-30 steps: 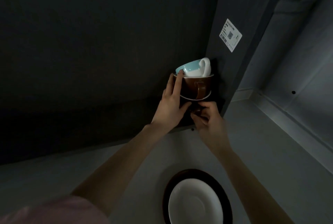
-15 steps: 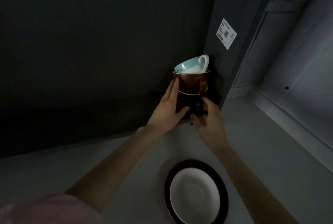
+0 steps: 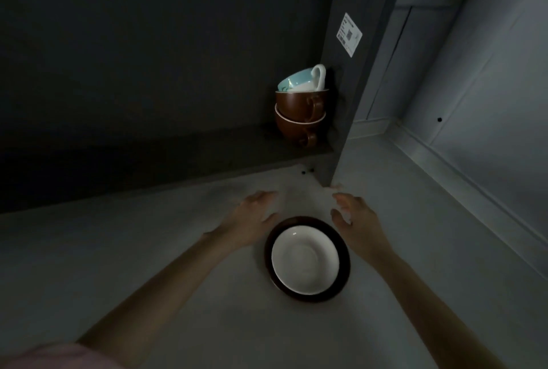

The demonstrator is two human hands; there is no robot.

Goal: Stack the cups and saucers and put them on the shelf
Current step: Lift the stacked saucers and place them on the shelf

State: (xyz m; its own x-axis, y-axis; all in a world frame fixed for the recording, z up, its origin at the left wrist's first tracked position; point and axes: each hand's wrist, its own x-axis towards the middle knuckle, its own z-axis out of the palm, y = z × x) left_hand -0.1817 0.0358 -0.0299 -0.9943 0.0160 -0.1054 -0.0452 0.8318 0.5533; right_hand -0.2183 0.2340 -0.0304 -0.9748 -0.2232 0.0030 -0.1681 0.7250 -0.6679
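Note:
Three cups stand stacked in the right corner of the dark shelf point(image 3: 166, 146): a light blue cup point(image 3: 299, 81) tilted on top, a brown cup point(image 3: 299, 104) under it, and another brown cup point(image 3: 293, 129) at the bottom. On the grey floor below lies a white saucer point(image 3: 304, 260) on top of a dark brown saucer point(image 3: 345, 261). My left hand point(image 3: 252, 220) hovers just left of the saucers with fingers spread, holding nothing. My right hand point(image 3: 355, 221) hovers just right of them, fingers apart, also holding nothing.
The shelf's dark side panel point(image 3: 350, 77) carries a white label point(image 3: 349, 34) and stands right beside the cups. A pale grey wall point(image 3: 489, 86) with a baseboard runs along the right. A pink sleeve point(image 3: 50, 356) shows at the bottom left.
Both hands have let go of the cup stack on the shelf and dropped down to either side of the saucers on the floor. The cups stay in place.

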